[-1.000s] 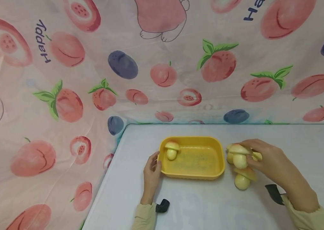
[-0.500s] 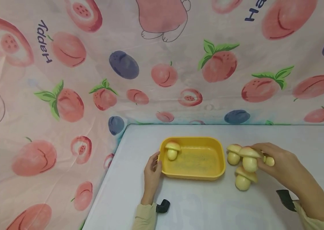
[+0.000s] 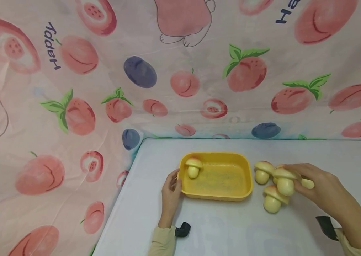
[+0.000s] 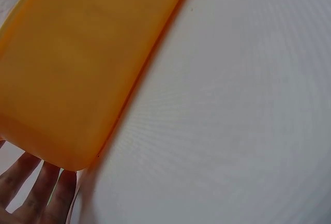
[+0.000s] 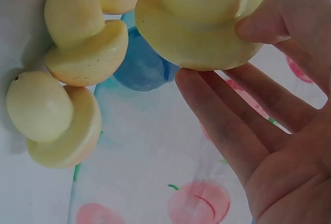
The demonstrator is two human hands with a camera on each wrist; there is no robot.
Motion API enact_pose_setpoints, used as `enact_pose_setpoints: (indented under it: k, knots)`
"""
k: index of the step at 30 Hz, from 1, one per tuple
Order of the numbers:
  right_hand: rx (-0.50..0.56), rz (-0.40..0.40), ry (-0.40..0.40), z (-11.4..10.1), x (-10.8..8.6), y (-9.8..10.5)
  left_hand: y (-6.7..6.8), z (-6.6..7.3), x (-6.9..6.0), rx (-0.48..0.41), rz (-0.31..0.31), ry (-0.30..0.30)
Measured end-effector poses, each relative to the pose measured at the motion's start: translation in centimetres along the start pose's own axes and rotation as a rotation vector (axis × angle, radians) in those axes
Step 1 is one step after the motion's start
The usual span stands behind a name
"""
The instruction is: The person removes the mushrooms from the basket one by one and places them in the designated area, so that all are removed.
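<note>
A yellow toy mushroom (image 3: 286, 185) is pinched between the thumb and fingers of my right hand (image 3: 322, 181); in the right wrist view its broad cap rests against the fingertips (image 5: 187, 79). Several similar mushrooms lie around it: one to the left (image 3: 262, 173), one in front (image 3: 272, 201), and one partly hidden behind the hand, its stem (image 3: 307, 184) showing. My left hand (image 3: 170, 193) touches the left end of a yellow tray (image 3: 217, 197), its fingers (image 4: 62, 193) against the outer wall. Inside the tray, at its back left, stands another mushroom (image 3: 193, 170).
The white table (image 3: 225, 227) meets a fruit-printed cloth (image 3: 154, 142) along its back and left edges. Black pieces of the wrist gear (image 3: 182, 229) stick out beside both cuffs.
My right hand has moved right and slightly toward me with the mushroom, uncovering the one on the left. The left hand and the tray stay in place.
</note>
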State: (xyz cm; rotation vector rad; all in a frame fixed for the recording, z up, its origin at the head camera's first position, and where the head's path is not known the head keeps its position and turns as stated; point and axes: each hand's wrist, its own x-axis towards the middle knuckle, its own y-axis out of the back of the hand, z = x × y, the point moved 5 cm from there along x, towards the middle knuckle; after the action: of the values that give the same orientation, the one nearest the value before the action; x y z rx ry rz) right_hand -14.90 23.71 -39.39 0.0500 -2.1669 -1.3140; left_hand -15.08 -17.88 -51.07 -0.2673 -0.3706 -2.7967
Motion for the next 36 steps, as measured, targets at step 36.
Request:
enact_pose_setpoints:
  k: [36]
  knots:
    - [0.023,-0.186,-0.117,3.2,-2.5,-2.0,0.0,-0.3,-0.2,0.007,-0.006,0.012]
